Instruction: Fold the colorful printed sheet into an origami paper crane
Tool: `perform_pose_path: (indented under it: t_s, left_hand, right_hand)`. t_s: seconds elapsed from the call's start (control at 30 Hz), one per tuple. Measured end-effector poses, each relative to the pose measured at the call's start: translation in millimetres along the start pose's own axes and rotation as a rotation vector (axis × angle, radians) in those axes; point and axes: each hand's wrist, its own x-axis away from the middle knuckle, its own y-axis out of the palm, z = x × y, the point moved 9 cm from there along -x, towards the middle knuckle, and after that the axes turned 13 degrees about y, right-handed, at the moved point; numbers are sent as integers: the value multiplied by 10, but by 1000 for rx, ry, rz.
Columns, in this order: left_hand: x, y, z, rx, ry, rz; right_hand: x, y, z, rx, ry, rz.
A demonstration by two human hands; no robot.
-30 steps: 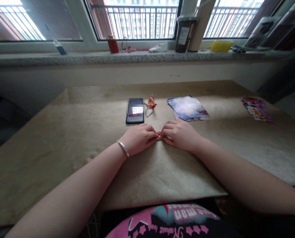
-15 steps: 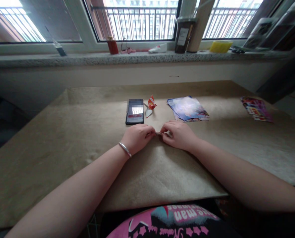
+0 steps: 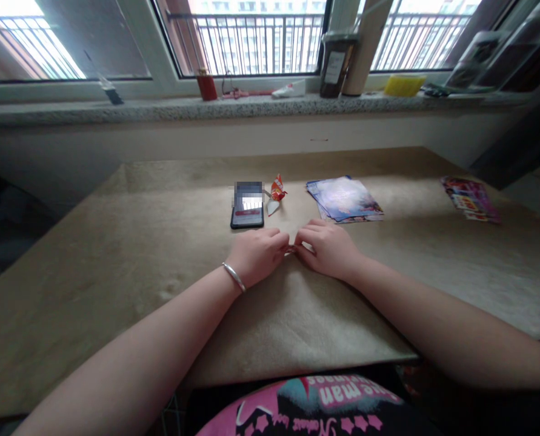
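Note:
My left hand [image 3: 261,254], with a silver bangle at the wrist, is closed in a pinch low over the table. Facing it, my right hand [image 3: 325,247] pinches too, thumb against fingers. Between the fingertips of both hands shows a small, thin folded piece of paper [image 3: 290,250], mostly hidden by the fingers. Just beyond my left hand lies a phone [image 3: 246,206] with its screen lit. Beside the phone sits a folded red-and-orange paper piece [image 3: 277,189] with a pale pointed part [image 3: 273,207].
A stack of blue-purple printed sheets [image 3: 345,198] lies beyond my right hand. Farther right are colourful printed cards [image 3: 470,200] on the tan-covered table [image 3: 92,266]. The stone windowsill [image 3: 160,110] holds a red container [image 3: 206,86], a dark jar [image 3: 337,66] and a yellow block [image 3: 404,86].
My left hand has shifted slightly right, closer to my right hand, and its fingers cover more of the small paper. My right hand has barely moved.

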Motion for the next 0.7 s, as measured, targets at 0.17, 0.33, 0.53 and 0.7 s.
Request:
perform_pose_path:
  t_s: [0.17, 0.33, 0.53, 0.7]
  left_hand:
    - [-7, -6, 31, -13, 71, 30]
    - [-6, -20, 44, -50, 117, 18]
    - [1, -50, 40, -21, 120, 46]
    - [38, -87, -63, 17, 44, 76]
  right_hand:
    - [3, -15, -27, 6, 8, 10]
    - [6, -5, -21, -42, 15, -15]
    - [15, -38, 14, -35, -13, 8]
    - [4, -16, 104, -76, 11, -34]
